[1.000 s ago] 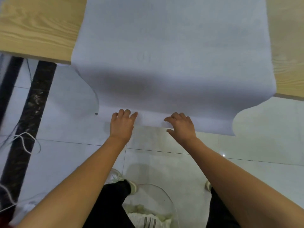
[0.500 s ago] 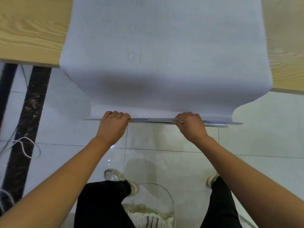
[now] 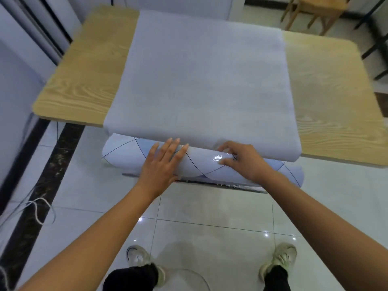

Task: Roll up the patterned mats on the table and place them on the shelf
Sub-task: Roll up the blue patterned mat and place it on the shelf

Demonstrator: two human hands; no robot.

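A large mat point(image 3: 201, 80) lies across the wooden table point(image 3: 84, 80), its plain pale underside facing up. Its near end is curled into a roll point(image 3: 126, 152) at the table's front edge, and the roll shows a glossy white face with dark crossing lines and blue patches. My left hand point(image 3: 162, 162) lies on top of the roll with straight, spread fingers. My right hand point(image 3: 239, 159) presses the roll with bent fingers, its fingertips on the glossy face. The mat's far end reaches the back of the table.
Bare tabletop shows on both sides of the mat, wider on the right point(image 3: 331, 101). A wooden chair point(image 3: 315, 11) stands beyond the far right corner. Loose cords point(image 3: 35, 206) lie on the tiled floor at the left. My shoes point(image 3: 142, 259) stand below the roll.
The hanging near edge, gripped by both hands before, is now rolled up to the table's front edge. My head has lifted, so the whole table shows.
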